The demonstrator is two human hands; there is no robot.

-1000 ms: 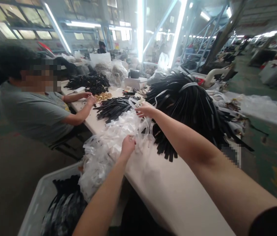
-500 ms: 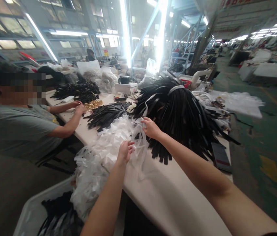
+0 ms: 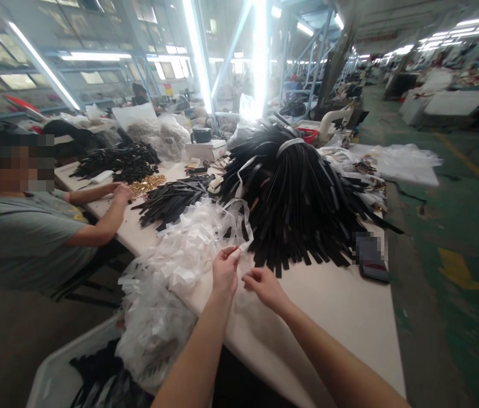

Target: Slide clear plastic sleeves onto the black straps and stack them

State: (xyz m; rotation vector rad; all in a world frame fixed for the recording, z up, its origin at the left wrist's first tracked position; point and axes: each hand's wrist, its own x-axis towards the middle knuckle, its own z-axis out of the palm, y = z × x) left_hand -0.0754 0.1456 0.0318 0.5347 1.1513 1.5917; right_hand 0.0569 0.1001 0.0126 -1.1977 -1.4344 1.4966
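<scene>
Here are the fingers of the left hand (image 3: 225,273), pinched tight on the end of a white strip (image 3: 246,245), up over the table (image 3: 350,311)! Just beside it, well apart from the strip, comes the right hand (image 3: 265,290), fingers curled inward; whether they grip anything, I cannot tell. The strip loops up and away towards a tangled white pile (image 3: 192,232), sprawling across the table's long near edge and spilling over it, down by a pale crate (image 3: 52,364) with dark pieces (image 3: 99,371) inside.

Beyond the hands, what a mass: a big bundle of black strips (image 3: 303,209), bound by a pale tie (image 3: 289,145), fanning towards the table's right edge, where a dark phone (image 3: 373,267) lies by the edge. Behind the white pile sits a smaller heap of flat black strips (image 3: 175,198), then gold pieces (image 3: 149,185), with a co-worker's hands (image 3: 121,195) right beside them at that same long edge. Out towards the far end: a pile of black pieces (image 3: 116,161) and a white box (image 3: 206,151) carrying a dark bowl (image 3: 201,135).
</scene>
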